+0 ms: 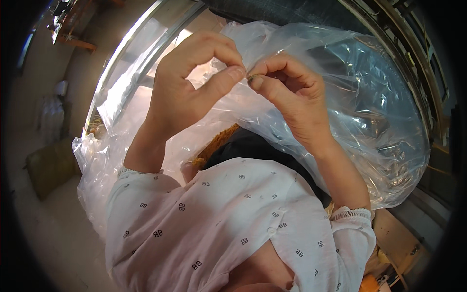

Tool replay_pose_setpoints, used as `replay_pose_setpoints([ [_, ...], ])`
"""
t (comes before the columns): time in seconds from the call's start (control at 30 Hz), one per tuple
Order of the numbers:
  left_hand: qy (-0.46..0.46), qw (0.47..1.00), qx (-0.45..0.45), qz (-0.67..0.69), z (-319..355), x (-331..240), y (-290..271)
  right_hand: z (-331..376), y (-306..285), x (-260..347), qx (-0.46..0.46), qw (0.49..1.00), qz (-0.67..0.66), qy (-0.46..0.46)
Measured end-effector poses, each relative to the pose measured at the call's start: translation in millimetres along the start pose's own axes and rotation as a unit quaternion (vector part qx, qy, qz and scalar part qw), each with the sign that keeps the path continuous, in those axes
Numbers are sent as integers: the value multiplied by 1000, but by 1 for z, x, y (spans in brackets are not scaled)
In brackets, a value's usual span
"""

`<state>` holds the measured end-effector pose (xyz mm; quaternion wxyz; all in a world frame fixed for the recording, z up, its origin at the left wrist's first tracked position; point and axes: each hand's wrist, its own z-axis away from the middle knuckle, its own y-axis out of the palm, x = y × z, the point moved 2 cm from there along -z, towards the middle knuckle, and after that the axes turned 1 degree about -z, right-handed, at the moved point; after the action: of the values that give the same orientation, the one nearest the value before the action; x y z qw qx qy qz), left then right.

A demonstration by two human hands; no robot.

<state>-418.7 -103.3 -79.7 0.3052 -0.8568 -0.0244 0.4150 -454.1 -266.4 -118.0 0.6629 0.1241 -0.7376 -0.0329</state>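
Note:
Both my hands are raised over a large sheet of clear plastic film (360, 92), which spreads across my lap and the frame in front of me. Thumb and forefinger of my left hand (194, 78) are pinched together, their tips almost meeting those of the other hand. My right hand (292, 92) pinches too, its thumb against the curled forefinger, and the thumb's tip looks dark. Whatever lies between the fingertips is too small to make out; it may be something thin.
A pale metal frame (124, 61) runs at the left beneath the film. Dark rails (413, 53) curve along the right. A brown-green sack (51, 168) lies on the floor (48, 243) at far left. Orange-brown fuzzy material (219, 142) shows by my lap, and a wooden box (396, 238) stands lower right.

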Motion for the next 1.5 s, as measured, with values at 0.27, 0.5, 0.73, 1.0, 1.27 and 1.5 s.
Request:
replay_pose_setpoints([
  [0.27,-142,957,-8,253,12,7,11,8,7,-3,20,992,-110,52],
  [0.5,-102,982,-153,50,-6,38,5,25,-68,24,-5,973,217,-84],
  [0.73,-50,920,-127,-367,-84,239,-152,164,-283,86,-410,700,579,-75],
  [1.0,77,808,-5,-583,-226,268,-73,234,-367,115,-470,665,577,-55],
  [1.27,181,937,287,-83,-220,-90,361,256,-497,112,-349,586,731,18],
  [1.5,25,953,241,183,-186,-114,469,264,-488,126,-335,546,764,75],
])
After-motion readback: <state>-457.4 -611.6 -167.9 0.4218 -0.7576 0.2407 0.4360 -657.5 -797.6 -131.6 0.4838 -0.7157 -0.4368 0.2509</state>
